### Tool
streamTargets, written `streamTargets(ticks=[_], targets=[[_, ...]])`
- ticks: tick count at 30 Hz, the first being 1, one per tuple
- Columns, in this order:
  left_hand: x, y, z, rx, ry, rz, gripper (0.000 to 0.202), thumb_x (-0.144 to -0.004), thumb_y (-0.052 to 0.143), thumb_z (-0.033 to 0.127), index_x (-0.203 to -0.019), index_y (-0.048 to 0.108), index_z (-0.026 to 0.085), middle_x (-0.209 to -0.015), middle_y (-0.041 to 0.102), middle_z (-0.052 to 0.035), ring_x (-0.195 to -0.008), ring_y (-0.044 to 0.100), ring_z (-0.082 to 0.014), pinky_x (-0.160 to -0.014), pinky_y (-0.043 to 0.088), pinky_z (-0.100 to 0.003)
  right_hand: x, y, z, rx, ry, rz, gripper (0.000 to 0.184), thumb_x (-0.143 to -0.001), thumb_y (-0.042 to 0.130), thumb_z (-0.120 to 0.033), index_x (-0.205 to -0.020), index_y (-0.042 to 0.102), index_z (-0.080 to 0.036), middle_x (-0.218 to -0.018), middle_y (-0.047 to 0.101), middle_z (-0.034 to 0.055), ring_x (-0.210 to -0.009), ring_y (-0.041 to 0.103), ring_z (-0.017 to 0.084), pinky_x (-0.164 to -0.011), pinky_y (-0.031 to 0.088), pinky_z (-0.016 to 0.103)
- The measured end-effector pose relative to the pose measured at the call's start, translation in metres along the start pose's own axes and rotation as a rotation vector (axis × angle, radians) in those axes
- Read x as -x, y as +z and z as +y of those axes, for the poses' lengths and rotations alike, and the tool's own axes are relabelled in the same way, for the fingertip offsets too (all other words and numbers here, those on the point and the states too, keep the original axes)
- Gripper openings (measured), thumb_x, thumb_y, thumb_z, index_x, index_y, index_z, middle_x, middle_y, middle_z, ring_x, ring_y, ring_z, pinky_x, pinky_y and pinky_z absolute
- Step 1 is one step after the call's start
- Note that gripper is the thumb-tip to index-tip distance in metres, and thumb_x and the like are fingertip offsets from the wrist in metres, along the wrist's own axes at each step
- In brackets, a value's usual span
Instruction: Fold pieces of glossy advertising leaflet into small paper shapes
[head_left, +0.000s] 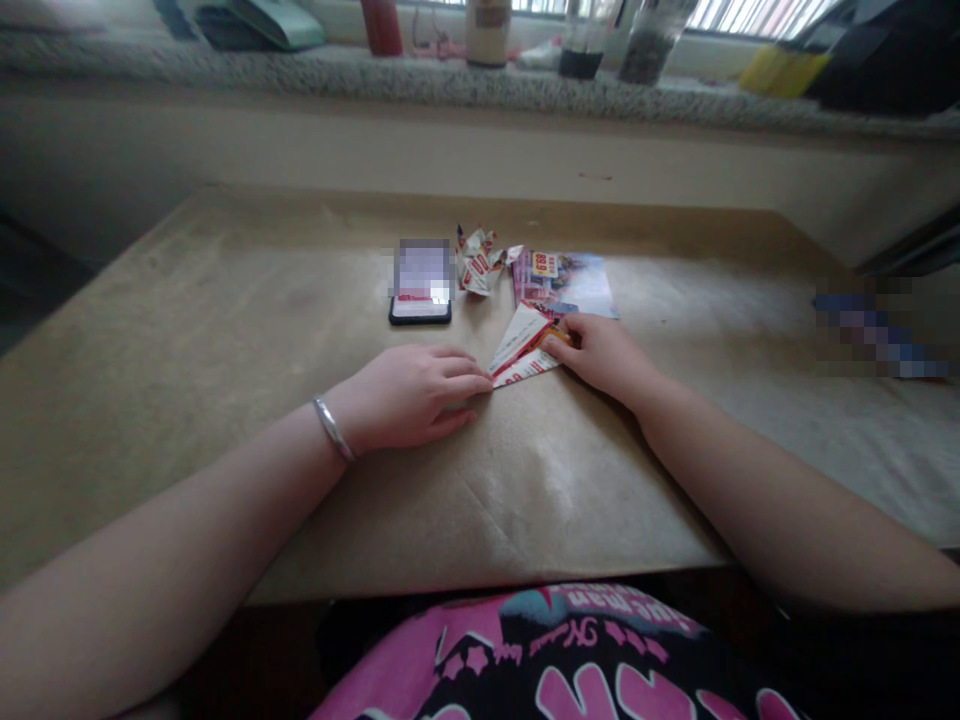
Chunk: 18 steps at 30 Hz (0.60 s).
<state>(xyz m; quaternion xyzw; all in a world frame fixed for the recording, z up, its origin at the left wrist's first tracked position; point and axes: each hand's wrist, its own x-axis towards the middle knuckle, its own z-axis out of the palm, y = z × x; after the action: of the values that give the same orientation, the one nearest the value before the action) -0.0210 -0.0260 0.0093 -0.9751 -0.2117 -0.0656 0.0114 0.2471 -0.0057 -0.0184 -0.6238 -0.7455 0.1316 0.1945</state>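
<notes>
A folded sheet of printed paper (517,350), white with red lettering and pointed at its left end, lies on the table between my hands. My left hand (416,395) rests palm down with its fingers stretched out, the fingertips touching the paper's pointed tip. On the paper's wider right end, my right hand (600,350) is closed, thumb and fingers pinching the edge. Just beyond stands a folded paper figure (476,262) of similar printed paper. Beside it, a flat printed flyer (570,282) lies partly behind the folded paper and my right hand.
A phone (421,285) with a lit, blurred screen lies on the tan table (225,330). Another blurred flat item (877,335) is at the far right. Bottles and jars (487,30) line the stone windowsill (375,85) behind the table.
</notes>
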Motion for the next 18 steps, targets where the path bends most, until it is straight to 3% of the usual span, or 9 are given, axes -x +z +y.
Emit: streamTargets(ticks=[8, 18], targets=[[-0.0017, 0.001, 0.001, 0.03, -0.005, 0.0, 0.034, -0.091, 0.052, 0.029, -0.122, 0.063, 0.021, -0.119, 0.067, -0.0079, -0.11, 0.062, -0.023, -0.091, 0.053, -0.035, -0.0014, 0.0021, 0.0011, 0.05, -0.028, 0.007, 0.028, -0.083, 0.054, -0.042, -0.066, 0.045, -0.021, -0.062, 0.052, 0.0002, -0.055, 0.041, 0.013, -0.052, 0.025, 0.027], [-0.0035, 0.0027, 0.0021, -0.01, 0.023, 0.026, 0.028, -0.095, 0.044, 0.026, -0.109, 0.068, 0.02, -0.113, 0.07, -0.0062, -0.106, 0.063, -0.0212, -0.089, 0.053, -0.034, -0.0014, 0.0024, -0.0007, 0.048, -0.032, 0.006, 0.026, -0.083, 0.054, -0.04, -0.067, 0.047, -0.021, -0.065, 0.056, 0.0016, -0.056, 0.042, 0.014, -0.053, 0.026, 0.027]])
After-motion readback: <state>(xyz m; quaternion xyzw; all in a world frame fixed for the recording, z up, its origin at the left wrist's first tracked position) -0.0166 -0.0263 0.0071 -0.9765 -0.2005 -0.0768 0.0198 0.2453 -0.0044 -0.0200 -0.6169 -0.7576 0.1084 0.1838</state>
